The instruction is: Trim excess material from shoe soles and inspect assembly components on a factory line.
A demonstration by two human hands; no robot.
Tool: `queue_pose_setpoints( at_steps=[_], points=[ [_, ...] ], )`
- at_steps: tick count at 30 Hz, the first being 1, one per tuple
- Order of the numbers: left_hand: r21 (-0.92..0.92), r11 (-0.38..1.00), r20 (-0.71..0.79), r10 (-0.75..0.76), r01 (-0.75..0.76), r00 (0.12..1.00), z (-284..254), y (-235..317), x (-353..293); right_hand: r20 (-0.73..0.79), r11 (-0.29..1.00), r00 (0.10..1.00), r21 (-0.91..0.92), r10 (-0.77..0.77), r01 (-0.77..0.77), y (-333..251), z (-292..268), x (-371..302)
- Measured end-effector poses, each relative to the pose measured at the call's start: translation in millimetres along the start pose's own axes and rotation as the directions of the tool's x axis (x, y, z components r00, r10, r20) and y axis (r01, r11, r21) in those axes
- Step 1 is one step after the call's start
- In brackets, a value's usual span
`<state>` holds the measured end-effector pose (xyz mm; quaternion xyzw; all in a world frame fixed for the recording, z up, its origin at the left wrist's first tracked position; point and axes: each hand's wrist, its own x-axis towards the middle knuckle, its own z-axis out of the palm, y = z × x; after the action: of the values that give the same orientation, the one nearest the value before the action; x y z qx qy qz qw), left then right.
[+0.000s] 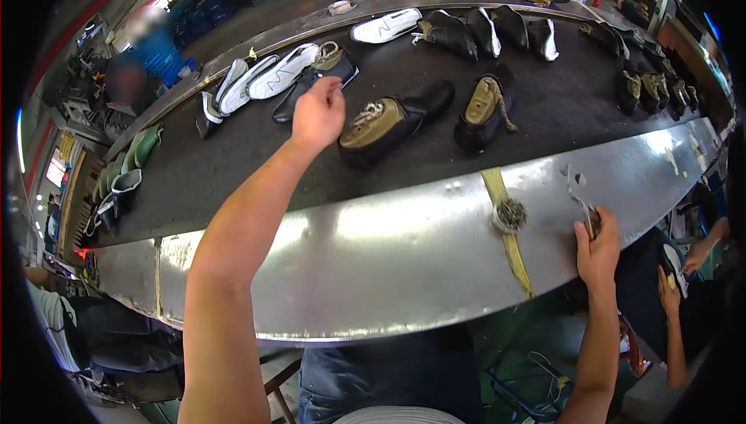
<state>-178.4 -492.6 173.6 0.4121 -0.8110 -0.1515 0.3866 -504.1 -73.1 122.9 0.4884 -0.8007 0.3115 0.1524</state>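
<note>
The black shoe (315,82) with the tan lining lies on the dark belt of the worktop (233,152), just beyond the fingertips of the left hand (318,115). That hand is stretched out over the belt, its grip loosely part-open with the fingers curled toward the shoe's heel; whether they touch it cannot be told, and nothing is clasped in it. To the left of this grip lie white shoe soles (260,78), side by side and tilted. Just right of it sits another black shoe on a tan last (392,121), laces bunched at the top, and beyond that a second one like it (483,111). Farther from the grip, near the belt's far edge, a row of black shoes (474,31) and one white sole (386,26) lie close together.

Nearer the person, the shiny metal rim (373,253) of the worktop carries a small round wire brush (510,214) on a yellow strip (509,241). Right of the brush, the right hand (597,247) rests at the rim's edge, its grip closed around a thin metal tool (581,198) that points up and away from the fist.
</note>
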Motion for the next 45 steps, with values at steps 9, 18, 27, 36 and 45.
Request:
queue_pose_setpoints(
  at_steps=[9,18,27,36,45],
  points=[
    [0.852,0.508,0.264,-0.212,-0.125,0.941,45.5,-91.3,90.9,0.151,0.975,0.964,0.001,0.219,-0.222,-6.5,7.8,3.4],
    [0.731,0.522,0.666,-0.409,-0.439,0.623,12.8,-128.6,227.8,0.137,0.98,0.971,-0.046,0.196,-0.191,5.0,0.4,-14.1],
    [0.307,0.933,0.043,-0.212,0.189,0.976,171.6,-106.5,250.5,0.191,0.959,0.941,-0.085,0.281,-0.269,2.4,-0.1,-21.6],
    [0.124,0.9,0.218,-0.436,0.418,0.873,160.3,-62.8,197.1,0.257,0.967,0.938,0.041,0.233,-0.251,-11.6,0.4,-9.7],
    [0.597,0.793,0.34,-0.387,0.121,0.857,-42.5,-116.1,57.9,0.142,0.974,0.968,0.065,0.208,-0.218,-32.4,13.4,-2.2]
  ],
)
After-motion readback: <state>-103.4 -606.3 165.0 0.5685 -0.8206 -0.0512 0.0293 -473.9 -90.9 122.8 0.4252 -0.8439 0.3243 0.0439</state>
